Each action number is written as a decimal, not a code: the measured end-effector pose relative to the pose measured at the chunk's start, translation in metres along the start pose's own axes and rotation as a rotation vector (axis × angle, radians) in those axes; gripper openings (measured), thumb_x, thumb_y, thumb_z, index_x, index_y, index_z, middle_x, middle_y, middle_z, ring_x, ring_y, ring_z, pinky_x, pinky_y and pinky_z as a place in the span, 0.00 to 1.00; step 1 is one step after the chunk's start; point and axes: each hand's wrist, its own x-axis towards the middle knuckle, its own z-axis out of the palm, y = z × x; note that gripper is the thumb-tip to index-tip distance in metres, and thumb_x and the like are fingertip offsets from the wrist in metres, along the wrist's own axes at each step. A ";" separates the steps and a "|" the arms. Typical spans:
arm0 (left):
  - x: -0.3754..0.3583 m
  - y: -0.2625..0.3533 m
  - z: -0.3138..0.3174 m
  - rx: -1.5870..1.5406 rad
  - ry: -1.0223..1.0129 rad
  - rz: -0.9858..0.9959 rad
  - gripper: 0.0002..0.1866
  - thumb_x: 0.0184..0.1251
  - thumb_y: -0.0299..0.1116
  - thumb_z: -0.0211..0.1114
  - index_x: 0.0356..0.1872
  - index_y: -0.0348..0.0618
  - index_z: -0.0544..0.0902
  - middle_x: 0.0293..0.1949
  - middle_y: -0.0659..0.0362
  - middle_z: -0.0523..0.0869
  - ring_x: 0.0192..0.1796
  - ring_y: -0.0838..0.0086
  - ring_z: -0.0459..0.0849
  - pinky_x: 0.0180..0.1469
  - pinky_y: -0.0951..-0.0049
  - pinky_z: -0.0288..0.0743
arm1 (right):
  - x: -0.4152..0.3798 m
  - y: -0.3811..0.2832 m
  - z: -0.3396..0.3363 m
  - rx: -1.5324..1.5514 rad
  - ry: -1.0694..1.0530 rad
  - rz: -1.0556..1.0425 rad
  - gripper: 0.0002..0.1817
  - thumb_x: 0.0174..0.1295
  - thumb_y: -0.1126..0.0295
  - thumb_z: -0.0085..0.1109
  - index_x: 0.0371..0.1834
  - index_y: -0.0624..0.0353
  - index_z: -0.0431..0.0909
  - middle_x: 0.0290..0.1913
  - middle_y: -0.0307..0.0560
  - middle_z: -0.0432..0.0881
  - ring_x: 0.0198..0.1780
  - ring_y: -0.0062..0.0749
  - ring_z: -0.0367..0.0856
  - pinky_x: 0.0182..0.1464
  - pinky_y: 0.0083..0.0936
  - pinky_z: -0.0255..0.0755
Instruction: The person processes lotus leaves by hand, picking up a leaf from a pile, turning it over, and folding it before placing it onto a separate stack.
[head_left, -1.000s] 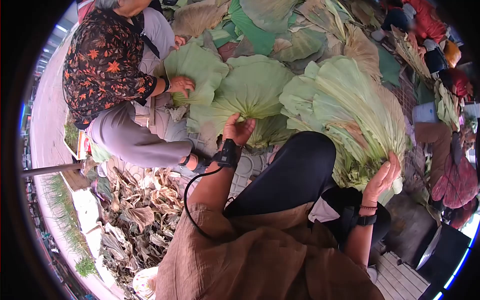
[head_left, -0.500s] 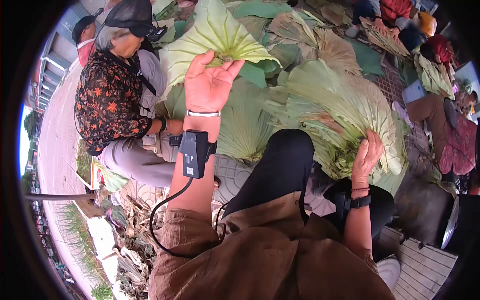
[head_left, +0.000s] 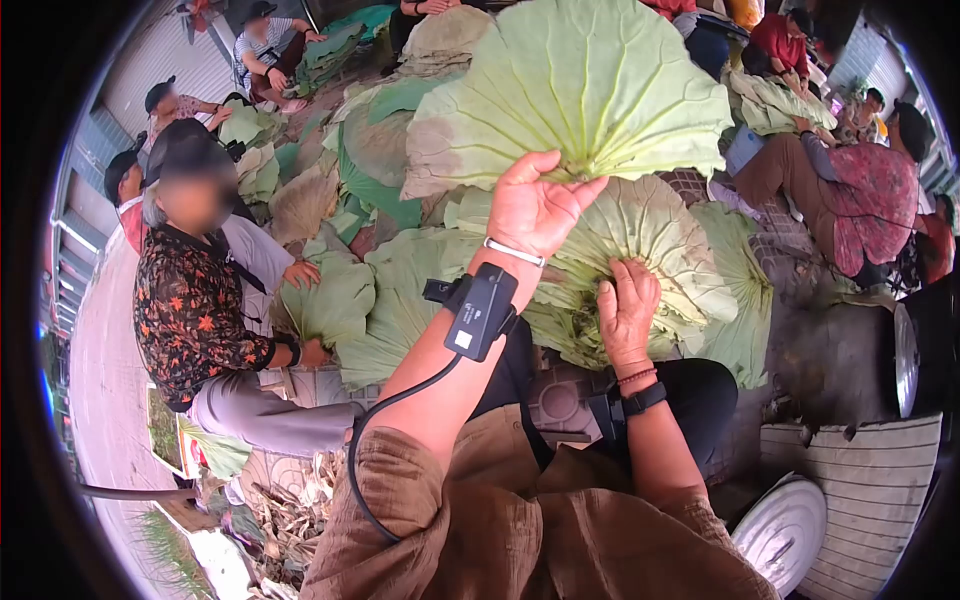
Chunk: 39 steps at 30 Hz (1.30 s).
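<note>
A large pale-green lotus leaf (head_left: 575, 85) is raised in front of me, veins fanning out from its lower edge, with a brownish patch on its left side. My left hand (head_left: 540, 208) is closed around the gathered base of this leaf, palm turned up. Lower and to the right, my right hand (head_left: 628, 308) has its fingers pressed together at the centre of a stack of lotus leaves (head_left: 680, 240), over my knees. The fingertips partly hide the stem ends there. Beneath the raised leaf, part of the stack is covered.
To my left sits a co-worker (head_left: 205, 300) in a floral shirt, hands by another leaf (head_left: 335, 290). More leaves (head_left: 305, 205) cover the ground ahead. Other people sit at the back and right. Dry scraps (head_left: 295, 510) lie at lower left; a round metal lid (head_left: 785, 535) is at lower right.
My left hand has moved right with the leaf, which now shows spread wide. My right hand appears further left, still at the stack. The view has turned, and the co-worker's hands are apart on a leaf.
</note>
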 end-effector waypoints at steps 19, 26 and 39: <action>-0.023 -0.026 -0.068 0.875 0.561 -0.525 0.15 0.62 0.40 0.63 0.44 0.45 0.73 0.37 0.55 0.83 0.37 0.71 0.84 0.36 0.74 0.77 | 0.008 -0.005 -0.012 -0.015 0.071 0.058 0.31 0.53 0.63 0.59 0.64 0.54 0.67 0.59 0.56 0.67 0.62 0.57 0.59 0.64 0.47 0.54; -0.049 -0.004 -0.053 0.975 0.478 -0.603 0.21 0.62 0.55 0.62 0.38 0.48 0.75 0.38 0.55 0.84 0.36 0.74 0.84 0.33 0.77 0.76 | 0.015 -0.007 -0.015 -0.036 -0.074 0.034 0.26 0.54 0.63 0.56 0.59 0.57 0.71 0.59 0.51 0.71 0.63 0.50 0.63 0.63 0.45 0.55; -0.260 0.180 -0.291 0.660 1.302 -0.038 0.05 0.62 0.33 0.57 0.34 0.45 0.74 0.30 0.61 0.81 0.31 0.71 0.81 0.28 0.72 0.73 | 0.013 -0.003 -0.001 -0.039 -0.080 0.011 0.25 0.65 0.56 0.46 0.60 0.60 0.69 0.59 0.55 0.70 0.63 0.50 0.64 0.65 0.44 0.52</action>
